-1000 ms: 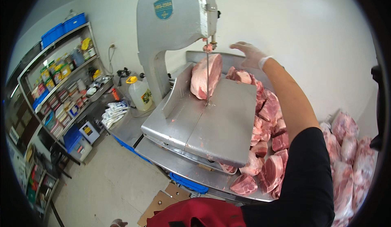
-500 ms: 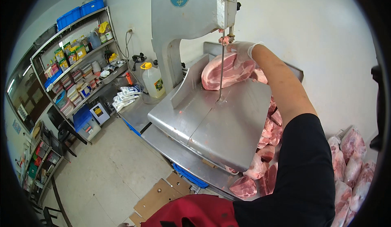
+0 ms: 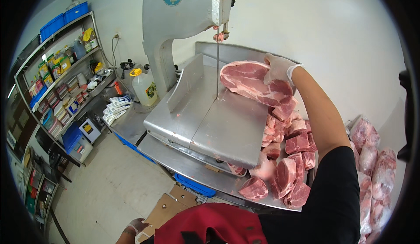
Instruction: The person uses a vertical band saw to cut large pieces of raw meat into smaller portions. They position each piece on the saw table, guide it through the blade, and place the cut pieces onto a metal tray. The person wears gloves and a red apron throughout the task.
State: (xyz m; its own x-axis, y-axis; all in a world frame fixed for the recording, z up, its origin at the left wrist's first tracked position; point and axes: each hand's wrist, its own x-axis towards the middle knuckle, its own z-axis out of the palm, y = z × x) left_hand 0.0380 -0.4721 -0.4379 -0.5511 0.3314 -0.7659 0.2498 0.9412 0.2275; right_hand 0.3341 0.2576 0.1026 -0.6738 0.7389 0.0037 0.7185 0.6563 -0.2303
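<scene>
My right hand (image 3: 277,69), in a clear plastic glove, grips the far right end of a large slab of raw meat (image 3: 246,78). The slab rests on the right of the bandsaw's steel table (image 3: 232,126), its right end reaching past the edge over the cut pieces. To the left of the slab, with a gap, stands the thin upright saw blade (image 3: 218,64). My left hand (image 3: 138,225), also gloved, hangs low at my left side, holding nothing visible. Its fingers are loosely stretched, above the cardboard on the floor.
Several cut meat chunks (image 3: 286,174) lie on the lower steel surface to the right. Wrapped meat (image 3: 367,156) is stacked at the far right. Left of the saw (image 3: 181,12) stand a yellow-capped jug (image 3: 144,88) and a loaded shelf (image 3: 65,75). Flattened cardboard (image 3: 164,211) lies on the floor.
My right hand has drawn the meat slab rightward, away from the blade and off the table's right edge. My left hand has come into view at the bottom. The whole view has shifted.
</scene>
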